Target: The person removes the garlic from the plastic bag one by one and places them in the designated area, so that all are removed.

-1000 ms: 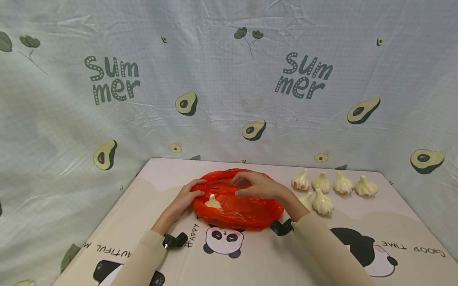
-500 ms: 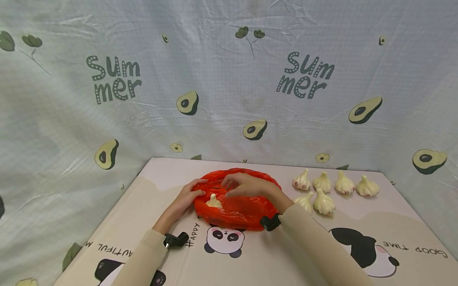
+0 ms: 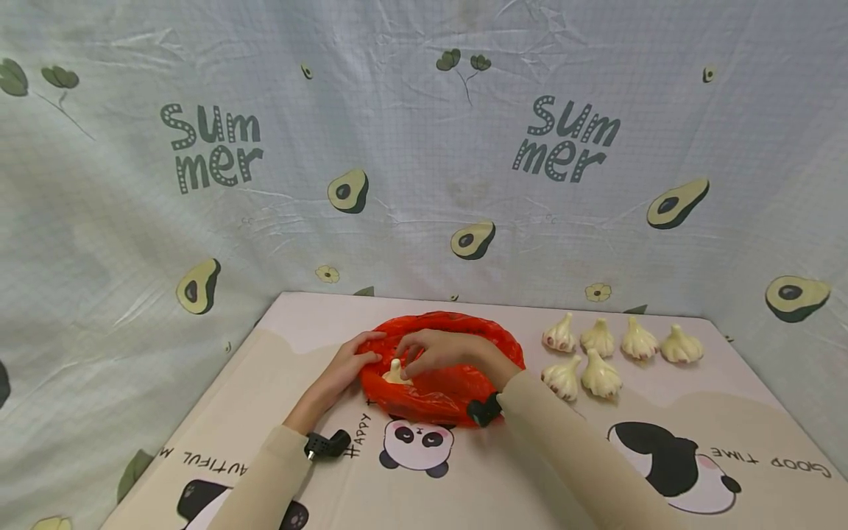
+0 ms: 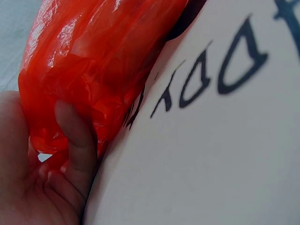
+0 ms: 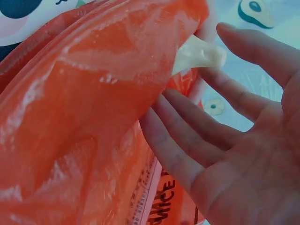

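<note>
A red plastic bag (image 3: 417, 403) sits on the table with its mouth spread wide and its rim rolled. One garlic bulb (image 3: 396, 374) shows inside near the left rim, stem up. My left hand (image 3: 346, 365) holds the bag's left edge; in the left wrist view its thumb (image 4: 77, 140) lies against the plastic. My right hand (image 3: 445, 350) reaches down into the bag, fingers around the bulb's stem. In the right wrist view the thumb (image 5: 262, 49) is apart from the pale stem and the other fingers are spread along its far side; the bag's wall hides the bulb's body.
Several more garlic bulbs (image 3: 599, 376) stand in two rows on the table to the right of the bag. The tabletop cover (image 3: 530, 486) has panda drawings and lettering. A white curtain (image 3: 397, 258) with avocado prints hangs behind and at the sides.
My right hand has moved left and down across the bag to the bulb inside it. The left hand keeps its place at the bag's left edge.
</note>
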Demonstrator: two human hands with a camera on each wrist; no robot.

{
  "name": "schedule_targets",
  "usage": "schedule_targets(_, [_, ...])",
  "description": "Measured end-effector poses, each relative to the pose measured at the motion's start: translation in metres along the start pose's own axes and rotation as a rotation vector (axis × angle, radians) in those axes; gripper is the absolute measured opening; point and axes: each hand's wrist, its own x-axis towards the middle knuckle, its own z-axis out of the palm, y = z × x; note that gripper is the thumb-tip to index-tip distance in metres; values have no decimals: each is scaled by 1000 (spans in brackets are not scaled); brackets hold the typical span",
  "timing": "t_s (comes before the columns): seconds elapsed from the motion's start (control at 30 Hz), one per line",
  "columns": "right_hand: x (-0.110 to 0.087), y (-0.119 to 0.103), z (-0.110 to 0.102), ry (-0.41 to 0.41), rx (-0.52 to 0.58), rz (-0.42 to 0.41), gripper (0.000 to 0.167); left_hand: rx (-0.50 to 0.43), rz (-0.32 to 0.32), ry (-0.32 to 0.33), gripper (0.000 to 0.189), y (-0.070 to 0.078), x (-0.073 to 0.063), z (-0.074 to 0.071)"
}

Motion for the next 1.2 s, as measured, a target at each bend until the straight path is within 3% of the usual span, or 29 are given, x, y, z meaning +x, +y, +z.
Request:
schedule_targets(0.5, [19,-5,10,-48,-99,2,16,8,6,16,47,-1,1,-1])
schedule_targets(0.77, [23,-8,13,-66,-156,2,28,16,5,13,48,1,0,1])
schedule_targets(0.97, [25,-8,16,-89,-131,-11,29,22,13,19,48,2,0,2])
schedule_targets(1.2, [24,-9,14,-29,-112,-15,27,17,9,25,48,0,0,0])
